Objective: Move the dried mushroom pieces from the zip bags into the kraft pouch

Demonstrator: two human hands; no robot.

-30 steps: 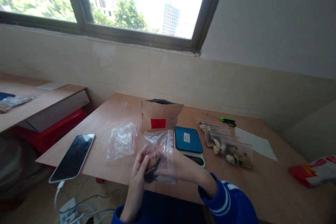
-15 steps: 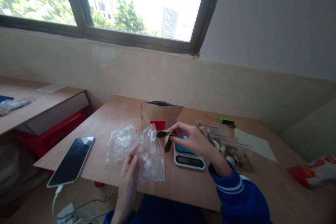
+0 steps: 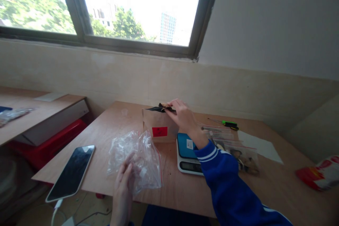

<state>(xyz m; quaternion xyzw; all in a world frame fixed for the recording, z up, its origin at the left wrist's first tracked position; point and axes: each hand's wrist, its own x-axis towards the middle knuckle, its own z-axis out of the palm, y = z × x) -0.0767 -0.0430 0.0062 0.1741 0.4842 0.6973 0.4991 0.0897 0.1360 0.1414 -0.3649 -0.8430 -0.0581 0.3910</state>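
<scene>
My left hand [image 3: 124, 183] grips a clear zip bag [image 3: 148, 160] with a red seal strip, held just above the wooden table [image 3: 174, 190] near its front edge. My right hand [image 3: 182, 114] reaches over the open top of a brown paper pouch [image 3: 159, 125] with a red label, its fingers pinched on a dark dried piece [image 3: 162, 107] at the pouch mouth. A blue-topped digital scale [image 3: 186, 155] sits right of the pouch, partly hidden by my blue sleeve.
A second empty clear bag [image 3: 120, 148] lies left of the held one. A phone [image 3: 71, 172] on a cable lies at the table's left corner. Filled zip bags [image 3: 238, 152], a green screwdriver [image 3: 227, 123], white paper [image 3: 259, 144] and a red packet [image 3: 320, 176] lie to the right.
My right hand drew dark pieces out of the clear bag, then carried them up and back to the brown pouch's mouth. My left hand stayed on the clear bag.
</scene>
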